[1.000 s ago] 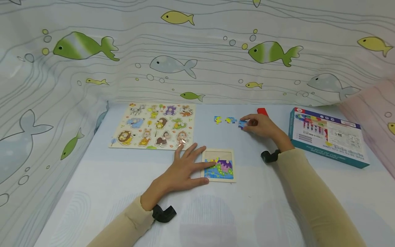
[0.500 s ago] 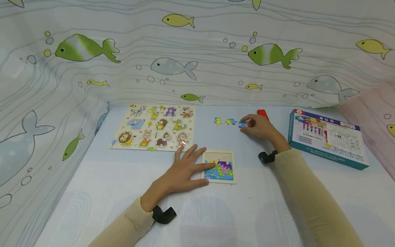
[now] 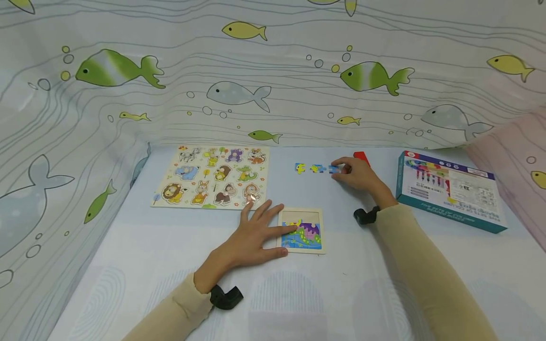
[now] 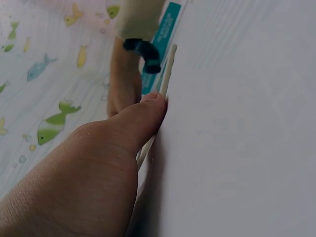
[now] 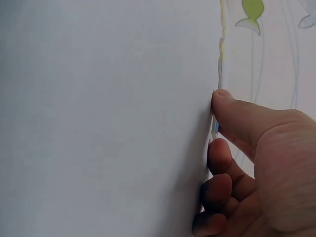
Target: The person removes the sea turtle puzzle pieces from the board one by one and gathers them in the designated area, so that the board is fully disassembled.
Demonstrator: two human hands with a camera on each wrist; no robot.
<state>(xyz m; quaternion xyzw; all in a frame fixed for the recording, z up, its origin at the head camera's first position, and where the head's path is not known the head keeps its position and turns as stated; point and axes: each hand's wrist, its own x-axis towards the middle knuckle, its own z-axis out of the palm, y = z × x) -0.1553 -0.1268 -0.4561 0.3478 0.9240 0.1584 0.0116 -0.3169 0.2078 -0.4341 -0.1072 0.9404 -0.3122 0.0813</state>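
Observation:
My left hand (image 3: 251, 237) lies with fingers spread over the left side of a small wooden-framed jigsaw puzzle (image 3: 323, 237), one finger across its picture and the thumb at the frame's lower left corner. Its lower part shows a purple and green picture; bare wood shows at the top. Further back, my right hand (image 3: 356, 174) pinches a small blue jigsaw piece (image 3: 333, 169) between thumb and forefinger, down at the table surface. Just left of that lies a blue and yellow piece (image 3: 317, 168), then another yellow and blue piece (image 3: 300, 168), roughly in a row.
An animal puzzle board (image 3: 209, 182) lies at the back left. A flat teal-edged box (image 3: 452, 192) stands to the right of my right hand. Behind that hand a red object (image 3: 361, 156) is partly hidden. A fish-patterned sheet (image 3: 298, 85) rises behind the table.
The blue piece under my right fingers has turned slightly, and less of it shows. My left hand stays on the framed puzzle. The whole head view has shifted a little.

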